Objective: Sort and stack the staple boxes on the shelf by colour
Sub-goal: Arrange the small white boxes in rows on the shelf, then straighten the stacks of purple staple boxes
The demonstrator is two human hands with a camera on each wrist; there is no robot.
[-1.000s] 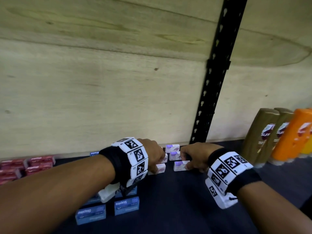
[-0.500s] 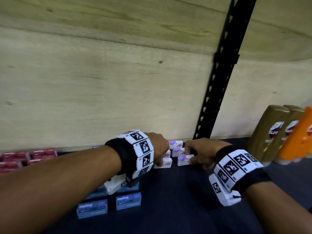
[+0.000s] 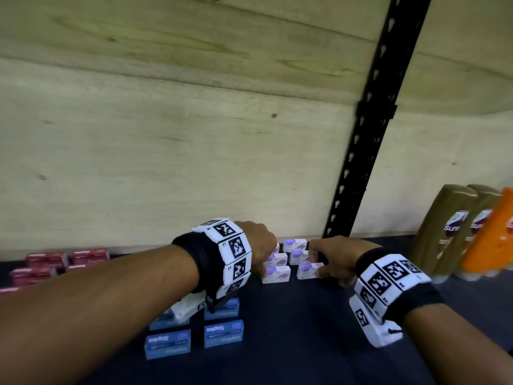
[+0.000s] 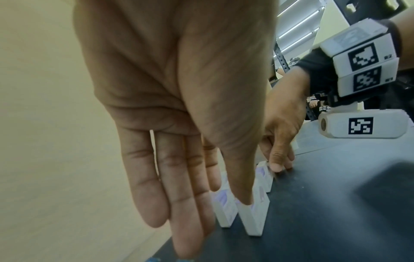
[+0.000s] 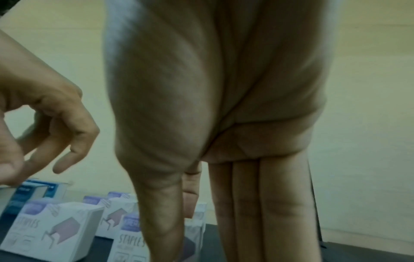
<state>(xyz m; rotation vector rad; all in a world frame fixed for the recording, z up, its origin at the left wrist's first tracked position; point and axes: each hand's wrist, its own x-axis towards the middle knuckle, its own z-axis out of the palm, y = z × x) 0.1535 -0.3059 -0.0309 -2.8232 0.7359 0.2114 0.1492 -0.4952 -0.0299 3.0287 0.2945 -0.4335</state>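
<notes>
1. Two hands work at the white-and-purple cardboard staple boxes (image 3: 277, 274), which stand in two short rows at the back middle of the dark shelf surface (image 3: 305, 343), close to the pale plywood back wall (image 3: 166, 148). The left hand (image 3: 259, 241) has its fingers straight and relaxed, and only the thumb tip touches the top of the nearest box on its side; it grips nothing. The right hand (image 3: 330, 257) has its fingers extended downward and presses against the right end of the front box (image 3: 309, 270), with nothing enclosed.
2. These boxes are small, light and stand on a narrow side, so a push from only one hand could tip one over, and it may knock the neighbour like a domino.
3. If both hands press inward unevenly, the rows could go crooked or slide against the wall.
4. When the forearm draws back, the left wrist device (image 3: 183, 309) hangs just over the blue cardboard staple boxes (image 3: 223, 333) and could sweep them.
5. Count, from the head view: six white-and-purple boxes, I think, because the left hand hides part; four blue boxes visible; about five red boxes (image 3: 47, 259) at the far left.
6. Three plastic bottles stand at the right: two golden-brown bottles (image 3: 444, 232) and one orange bottle (image 3: 488, 240).
</notes>
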